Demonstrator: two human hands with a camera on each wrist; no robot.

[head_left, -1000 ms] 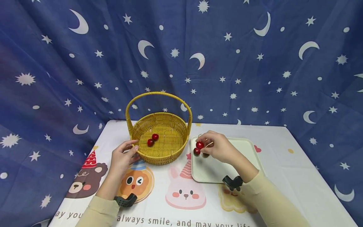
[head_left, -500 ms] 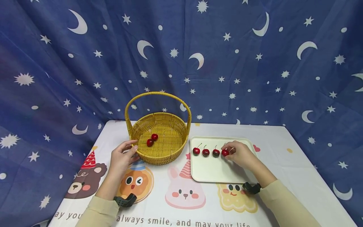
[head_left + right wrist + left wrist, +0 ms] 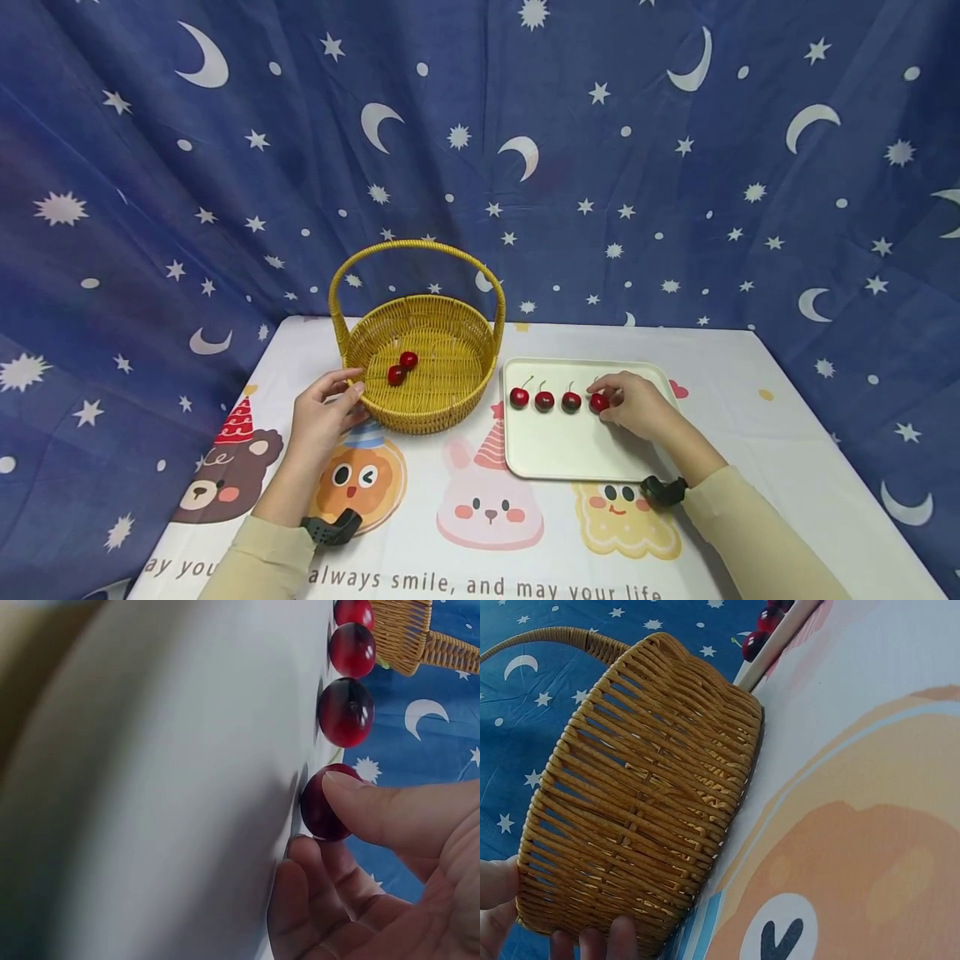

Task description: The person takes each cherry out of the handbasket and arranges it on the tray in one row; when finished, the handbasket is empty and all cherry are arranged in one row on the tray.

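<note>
My left hand (image 3: 318, 421) holds the near-left rim of a yellow wicker basket (image 3: 423, 423) with a tall arched handle. In the left wrist view, fingertips (image 3: 622, 937) lie against its woven side wall (image 3: 645, 787). Two dark red cherries (image 3: 397, 376) lie together inside the basket. Over on the cream tray (image 3: 570, 457), my right hand (image 3: 637, 408) pinches a red cherry (image 3: 324, 814) at the right end of a row, its thumb on the fruit. The other cherries in that row (image 3: 544, 402) sit to its left, stems pointing up and back.
A white tablecloth (image 3: 480, 467) with cartoon prints and lettering covers the table. Behind it hangs a blue curtain (image 3: 465, 208) with moons and stars. The basket's right side stands close to the tray's left edge.
My right hand moved from the tray's left end to the right end of the cherry row, setting its cherry down there, then shifted it slightly right. My left hand stayed at the basket.
</note>
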